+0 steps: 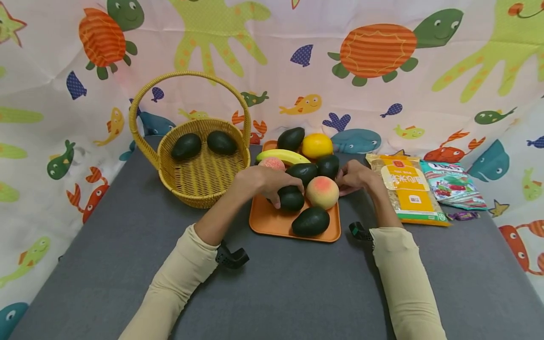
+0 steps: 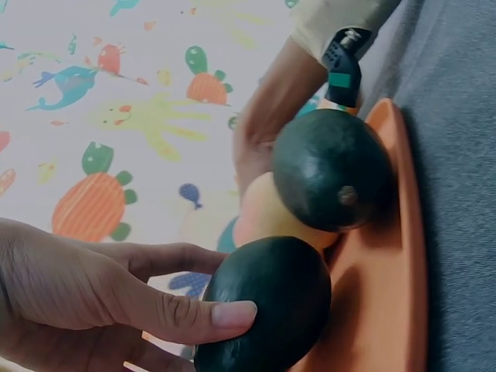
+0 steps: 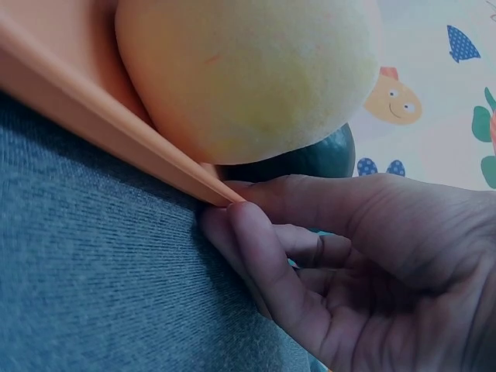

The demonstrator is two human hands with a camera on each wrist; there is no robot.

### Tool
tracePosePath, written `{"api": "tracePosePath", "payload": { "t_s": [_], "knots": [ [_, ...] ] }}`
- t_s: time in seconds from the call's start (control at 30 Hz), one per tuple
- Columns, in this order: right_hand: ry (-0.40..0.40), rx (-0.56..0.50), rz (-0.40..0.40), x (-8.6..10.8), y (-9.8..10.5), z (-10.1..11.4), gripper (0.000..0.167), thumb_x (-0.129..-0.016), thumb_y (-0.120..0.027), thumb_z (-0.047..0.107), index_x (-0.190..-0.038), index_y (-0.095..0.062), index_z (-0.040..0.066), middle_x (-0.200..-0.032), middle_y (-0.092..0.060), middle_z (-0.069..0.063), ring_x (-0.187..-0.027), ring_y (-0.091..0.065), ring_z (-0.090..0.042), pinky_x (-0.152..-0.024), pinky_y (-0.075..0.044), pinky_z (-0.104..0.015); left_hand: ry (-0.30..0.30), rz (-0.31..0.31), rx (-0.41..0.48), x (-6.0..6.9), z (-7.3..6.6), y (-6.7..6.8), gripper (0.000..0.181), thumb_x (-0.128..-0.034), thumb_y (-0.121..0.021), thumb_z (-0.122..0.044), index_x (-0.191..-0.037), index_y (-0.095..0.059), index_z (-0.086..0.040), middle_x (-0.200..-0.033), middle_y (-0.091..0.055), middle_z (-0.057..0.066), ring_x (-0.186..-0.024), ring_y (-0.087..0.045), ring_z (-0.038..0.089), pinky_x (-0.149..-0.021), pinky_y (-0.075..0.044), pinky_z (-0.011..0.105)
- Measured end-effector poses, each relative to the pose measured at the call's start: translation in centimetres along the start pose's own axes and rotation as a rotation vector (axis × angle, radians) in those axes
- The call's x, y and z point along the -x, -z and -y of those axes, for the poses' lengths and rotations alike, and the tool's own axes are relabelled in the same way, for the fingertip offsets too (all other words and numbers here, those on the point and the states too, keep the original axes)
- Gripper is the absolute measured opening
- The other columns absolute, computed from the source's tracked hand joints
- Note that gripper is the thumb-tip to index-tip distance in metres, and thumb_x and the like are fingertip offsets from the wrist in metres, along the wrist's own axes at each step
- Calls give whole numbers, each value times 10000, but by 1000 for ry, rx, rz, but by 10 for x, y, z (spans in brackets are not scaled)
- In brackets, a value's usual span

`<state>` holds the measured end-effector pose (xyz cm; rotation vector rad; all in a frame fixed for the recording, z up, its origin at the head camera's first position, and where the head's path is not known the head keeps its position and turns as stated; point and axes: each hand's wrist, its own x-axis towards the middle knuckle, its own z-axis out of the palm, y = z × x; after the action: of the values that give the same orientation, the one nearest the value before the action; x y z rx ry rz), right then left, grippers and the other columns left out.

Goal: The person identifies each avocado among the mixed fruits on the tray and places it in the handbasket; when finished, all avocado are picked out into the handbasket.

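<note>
My left hand (image 1: 270,182) grips a dark green avocado (image 2: 267,302) at the left side of the orange tray (image 1: 272,226), thumb on one side and fingers round the other. At the tray's right edge my right hand (image 1: 354,177) pinches the rim between thumb and fingers, as the right wrist view shows. Beside that hand sits a peach (image 1: 322,192). Another avocado (image 1: 311,221) lies at the tray's front. Farther back on the tray are several more avocados, a banana (image 1: 284,156), a second peach (image 1: 272,163) and a yellow lemon-like fruit (image 1: 317,146).
A yellow wicker basket (image 1: 204,200) with a tall handle stands at the left and holds two avocados (image 1: 222,142). On the right lie a yellow grain bag (image 1: 410,189), a teal candy packet (image 1: 454,184) and a purple wrapped candy (image 1: 463,216). A patterned curtain hangs behind.
</note>
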<state>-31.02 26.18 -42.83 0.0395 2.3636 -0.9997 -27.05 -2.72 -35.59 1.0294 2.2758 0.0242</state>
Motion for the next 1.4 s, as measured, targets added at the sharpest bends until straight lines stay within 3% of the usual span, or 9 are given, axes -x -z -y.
{"api": "tracePosePath", "payload": {
  "t_s": [0.2, 0.47, 0.63, 0.9, 1.13, 1.33, 1.4],
  "knots": [
    [2, -17, 6, 0, 0, 0, 98, -952, -662, 47, -990, -655, -43, -803, -665, -50, -680, -693, -108, -686, -643, -278, 11, -49, 22, 14, 3, 6, 646, -975, -742, -251, -1515, -387, -270, -1460, -577, 18, -1327, -557, 165, -1095, -510, 395],
    [-2, -1, 2, 0, 0, 1, 127, -957, -687, 72, -1009, -661, -42, -806, -678, -53, -678, -696, -108, -691, -641, -278, -26, -134, 170, 34, 8, 13, 687, -978, -733, -190, -1513, -303, -157, -1400, -558, 94, -1158, -625, 202, -997, -545, 346],
    [-2, -19, 9, 0, 1, 1, 95, -958, -656, 42, -1000, -658, -44, -810, -673, -60, -684, -696, -113, -685, -643, -282, -61, -206, 188, 46, 12, 16, 716, -954, -770, -164, -1505, -315, -144, -1474, -534, 84, -1257, -578, 187, -1074, -514, 359],
    [-3, -17, 23, 4, 1, 5, 139, -963, -657, 46, -1036, -651, -72, -816, -681, -60, -689, -695, -107, -695, -644, -286, -65, -305, 184, 64, 21, 21, 693, -936, -802, -230, -1449, -354, -103, -1417, -556, 107, -1317, -563, 232, -1160, -462, 416],
    [-6, -3, -2, 1, -1, 3, 131, -960, -671, 51, -1030, -647, -57, -825, -667, -66, -687, -694, -110, -686, -639, -272, -46, -373, 218, 84, 30, 24, 888, -912, -827, -261, -1586, -268, -107, -1530, -507, 114, -1438, -500, 267, -1231, -405, 468],
    [-6, -2, 2, 0, 0, 3, 141, -965, -674, 57, -1040, -644, -59, -821, -671, -65, -686, -700, -109, -687, -638, -268, -28, -447, 240, 99, 40, 25, 663, -883, -858, -236, -1371, -433, -95, -1370, -604, 127, -1270, -598, 286, -1122, -486, 485],
    [-8, -5, 9, 0, 0, 3, 142, -968, -670, 60, -1044, -637, -56, -827, -667, -64, -691, -700, -110, -691, -637, -268, -1, -464, 234, 103, 43, 25, 661, -887, -854, -244, -1376, -433, -100, -1367, -607, 130, -1239, -611, 287, -1089, -502, 485]
  ]
}}
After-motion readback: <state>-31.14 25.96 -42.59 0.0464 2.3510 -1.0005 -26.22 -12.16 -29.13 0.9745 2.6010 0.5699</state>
